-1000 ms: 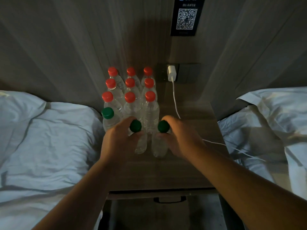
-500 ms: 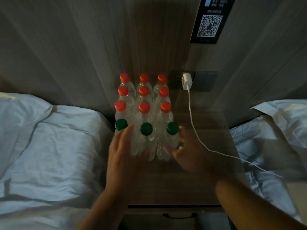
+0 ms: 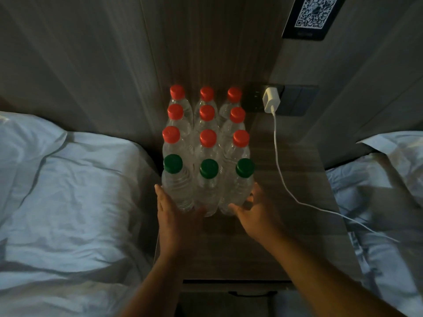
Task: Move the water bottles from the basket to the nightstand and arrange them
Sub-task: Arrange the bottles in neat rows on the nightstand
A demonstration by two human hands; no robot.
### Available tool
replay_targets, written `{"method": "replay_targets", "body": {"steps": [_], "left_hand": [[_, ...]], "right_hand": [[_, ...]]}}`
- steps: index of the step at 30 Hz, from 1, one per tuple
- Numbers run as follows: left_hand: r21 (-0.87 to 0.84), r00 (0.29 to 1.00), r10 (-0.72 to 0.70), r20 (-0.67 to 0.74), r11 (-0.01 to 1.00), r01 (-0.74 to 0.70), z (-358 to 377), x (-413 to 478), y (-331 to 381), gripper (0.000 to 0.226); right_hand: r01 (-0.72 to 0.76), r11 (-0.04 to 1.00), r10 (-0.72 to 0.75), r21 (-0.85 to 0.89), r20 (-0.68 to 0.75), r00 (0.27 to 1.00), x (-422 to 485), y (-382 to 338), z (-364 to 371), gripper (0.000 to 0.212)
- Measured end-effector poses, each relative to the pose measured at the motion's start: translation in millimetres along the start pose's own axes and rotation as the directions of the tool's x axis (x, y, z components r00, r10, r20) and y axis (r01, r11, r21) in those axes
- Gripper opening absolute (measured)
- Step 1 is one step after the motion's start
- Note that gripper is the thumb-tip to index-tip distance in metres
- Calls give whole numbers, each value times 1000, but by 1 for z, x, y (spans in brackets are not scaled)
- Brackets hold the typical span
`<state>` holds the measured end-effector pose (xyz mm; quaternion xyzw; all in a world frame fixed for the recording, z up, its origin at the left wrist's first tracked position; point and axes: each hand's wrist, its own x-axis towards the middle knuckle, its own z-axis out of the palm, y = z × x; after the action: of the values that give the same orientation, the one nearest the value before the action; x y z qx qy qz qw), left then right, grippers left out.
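Note:
Several clear water bottles stand in tight rows on the wooden nightstand point(image 3: 286, 236). The back rows have red caps point(image 3: 207, 138). The front row has three green-capped bottles, left point(image 3: 177, 188), middle point(image 3: 208, 188) and right point(image 3: 238, 191). My left hand point(image 3: 176, 216) lies with straight fingers against the lower left side of the left green-capped bottle. My right hand point(image 3: 256, 211) is open beside the base of the right green-capped bottle, fingers touching it. No basket is in view.
A white charger point(image 3: 271, 99) sits in the wall socket, and its cable point(image 3: 283, 184) runs down across the nightstand's right side onto the right bed point(image 3: 377, 202). Another bed point(image 3: 68, 202) lies at the left. A QR sign point(image 3: 313, 14) hangs on the wall. A drawer handle point(image 3: 251, 294) shows below.
Both hands let go of the two green-capped bottles after pushing them back into the front row. The hands now lie flat against the row's outer bottles. The camera has moved closer.

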<state>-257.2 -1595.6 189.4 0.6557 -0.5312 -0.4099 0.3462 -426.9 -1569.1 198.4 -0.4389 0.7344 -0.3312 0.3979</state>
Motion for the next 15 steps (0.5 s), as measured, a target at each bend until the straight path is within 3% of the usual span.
{"method": "replay_targets", "body": {"steps": [8, 11, 13, 15], "left_hand": [[-27, 997, 37, -73, 999, -39, 3, 6, -7, 109], [-58, 997, 79, -12, 995, -79, -3, 10, -11, 113], [-119, 993, 99, 57, 989, -91, -13, 11, -18, 116], [-222, 992, 117, 42, 969, -105, -29, 16, -19, 106]], "right_hand": [[24, 1000, -25, -16, -44, 999, 6, 1, 2, 58], [40, 999, -40, -13, 6, 999, 3, -3, -1, 50], [99, 992, -101, 81, 18, 995, 1, -11, -7, 37], [229, 957, -219, 176, -73, 973, 3, -28, -16, 47]]}}
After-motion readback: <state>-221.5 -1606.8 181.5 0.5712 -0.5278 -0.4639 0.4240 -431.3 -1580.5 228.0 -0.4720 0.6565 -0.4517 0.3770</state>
